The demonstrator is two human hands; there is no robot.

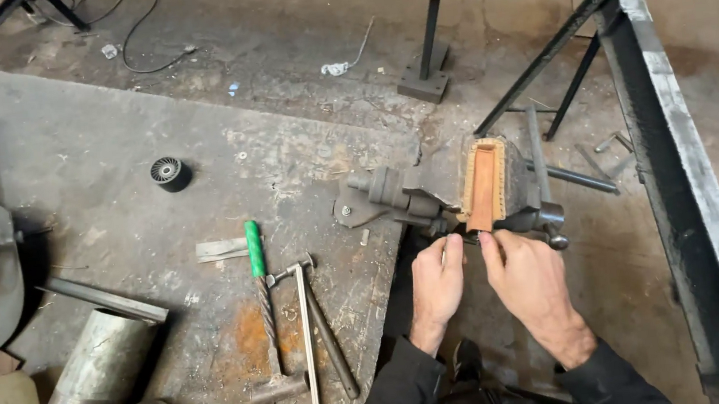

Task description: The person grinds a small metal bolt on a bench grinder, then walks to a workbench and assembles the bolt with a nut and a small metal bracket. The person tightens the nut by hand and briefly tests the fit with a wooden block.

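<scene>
The small dark part (471,237) is sitting at the near end of the vise (466,195), pinched between both sets of fingertips. It is lying just ahead of the left hand (436,285) and the right hand (533,286), equally close to each. The vise's orange-lined channel is running lengthwise away from the hands, off the desk (109,193) corner. Both hands are partly curled, fingertips closing on the part.

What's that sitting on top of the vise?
On top of the vise lies an orange-brown rusty block with a pale rough rim. Left hand and right hand pinch something small and dark at its near end, mostly hidden by the fingers.
</scene>
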